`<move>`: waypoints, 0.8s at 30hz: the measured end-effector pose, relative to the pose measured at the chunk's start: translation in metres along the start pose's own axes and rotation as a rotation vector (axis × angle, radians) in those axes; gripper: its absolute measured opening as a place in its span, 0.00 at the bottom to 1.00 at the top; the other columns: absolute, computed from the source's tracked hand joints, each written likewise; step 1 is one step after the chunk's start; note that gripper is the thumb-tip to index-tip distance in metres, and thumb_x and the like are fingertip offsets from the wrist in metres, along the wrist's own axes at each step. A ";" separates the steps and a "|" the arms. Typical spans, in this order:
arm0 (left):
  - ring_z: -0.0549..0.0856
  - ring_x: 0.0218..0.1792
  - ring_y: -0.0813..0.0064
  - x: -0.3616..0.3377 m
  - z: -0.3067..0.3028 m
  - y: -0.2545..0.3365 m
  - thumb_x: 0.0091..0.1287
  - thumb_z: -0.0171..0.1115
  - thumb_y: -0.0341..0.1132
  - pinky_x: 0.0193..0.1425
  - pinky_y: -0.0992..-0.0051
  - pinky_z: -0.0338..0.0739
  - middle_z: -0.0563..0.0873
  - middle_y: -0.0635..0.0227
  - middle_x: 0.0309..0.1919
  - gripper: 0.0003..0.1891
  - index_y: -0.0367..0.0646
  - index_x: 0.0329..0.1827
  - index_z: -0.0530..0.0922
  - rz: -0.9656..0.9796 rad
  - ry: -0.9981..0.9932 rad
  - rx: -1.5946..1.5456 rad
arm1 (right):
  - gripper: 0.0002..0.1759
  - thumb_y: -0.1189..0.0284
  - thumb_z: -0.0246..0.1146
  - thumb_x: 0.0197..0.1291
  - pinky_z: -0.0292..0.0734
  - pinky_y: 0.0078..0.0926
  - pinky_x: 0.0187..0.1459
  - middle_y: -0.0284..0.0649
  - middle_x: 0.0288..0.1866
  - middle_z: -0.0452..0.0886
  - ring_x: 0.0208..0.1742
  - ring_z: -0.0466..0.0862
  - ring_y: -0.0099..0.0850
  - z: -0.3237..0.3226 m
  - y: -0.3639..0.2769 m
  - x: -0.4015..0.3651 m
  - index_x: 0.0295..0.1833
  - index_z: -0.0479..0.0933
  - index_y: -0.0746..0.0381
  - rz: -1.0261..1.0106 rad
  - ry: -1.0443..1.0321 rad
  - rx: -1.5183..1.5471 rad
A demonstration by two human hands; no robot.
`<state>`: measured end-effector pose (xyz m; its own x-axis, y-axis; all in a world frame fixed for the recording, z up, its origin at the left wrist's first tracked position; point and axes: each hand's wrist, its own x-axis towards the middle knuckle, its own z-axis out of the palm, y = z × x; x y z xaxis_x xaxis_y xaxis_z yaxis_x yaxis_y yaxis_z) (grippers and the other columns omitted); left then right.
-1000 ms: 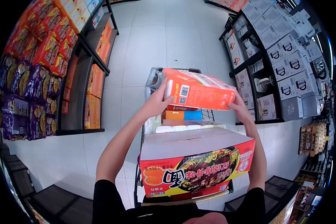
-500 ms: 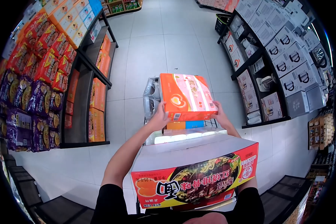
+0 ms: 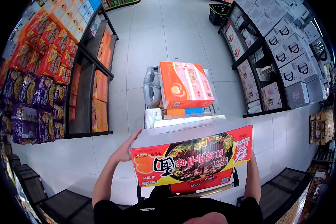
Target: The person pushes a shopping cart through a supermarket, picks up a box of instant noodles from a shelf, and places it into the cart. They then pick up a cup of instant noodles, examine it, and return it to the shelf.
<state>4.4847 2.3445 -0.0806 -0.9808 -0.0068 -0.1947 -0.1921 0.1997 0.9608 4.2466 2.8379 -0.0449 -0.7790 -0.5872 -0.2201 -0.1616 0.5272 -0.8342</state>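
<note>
One instant-noodle carton (image 3: 198, 158), print upside down, sits in the shopping cart (image 3: 217, 190). Left hand (image 3: 124, 150), fingers extended, is at its left end; right hand hidden behind the opposite end, state can't be told. Heart-printed pack (image 3: 188, 84) lies beyond.

There are two bare forearms (image 3: 105, 179), one shopping cart (image 3: 212, 192), one large noodle carton (image 3: 198, 156), one orange-and-pink package (image 3: 186, 85), one black shopping basket (image 3: 218, 15), and at least five boxes printed with dark-handled kettles (image 3: 295, 56).
</note>
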 end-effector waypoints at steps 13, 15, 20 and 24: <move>0.74 0.67 0.66 0.004 0.079 -0.017 0.51 0.78 0.34 0.71 0.64 0.70 0.74 0.60 0.68 0.47 0.41 0.74 0.61 -0.321 -0.076 -0.152 | 0.33 0.72 0.77 0.52 0.74 0.33 0.63 0.36 0.62 0.78 0.61 0.77 0.28 0.032 0.015 0.008 0.64 0.74 0.60 0.248 0.181 0.207; 0.74 0.67 0.67 0.016 0.075 -0.021 0.51 0.79 0.35 0.70 0.64 0.70 0.74 0.60 0.68 0.47 0.41 0.74 0.61 -0.381 0.019 -0.087 | 0.35 0.68 0.78 0.51 0.73 0.31 0.63 0.36 0.63 0.77 0.61 0.77 0.29 0.028 0.018 0.025 0.64 0.72 0.61 0.047 0.166 0.379; 0.75 0.64 0.71 0.064 0.054 0.068 0.67 0.68 0.39 0.68 0.67 0.71 0.75 0.58 0.65 0.37 0.39 0.74 0.58 0.229 0.438 -0.376 | 0.29 0.60 0.71 0.61 0.75 0.29 0.58 0.38 0.56 0.81 0.55 0.81 0.26 0.011 -0.051 0.086 0.62 0.72 0.65 -0.141 0.331 0.625; 0.76 0.64 0.70 0.105 0.026 0.102 0.72 0.59 0.52 0.67 0.67 0.72 0.75 0.59 0.66 0.35 0.41 0.74 0.59 -0.088 0.371 -0.536 | 0.24 0.61 0.66 0.67 0.83 0.25 0.45 0.39 0.49 0.85 0.44 0.86 0.24 -0.010 -0.111 0.133 0.59 0.73 0.66 0.014 0.247 0.715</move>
<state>4.3627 2.3901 -0.0080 -0.8884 -0.3570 -0.2884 -0.1678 -0.3323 0.9281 4.1550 2.7076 0.0230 -0.9048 -0.3841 -0.1839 0.2163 -0.0426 -0.9754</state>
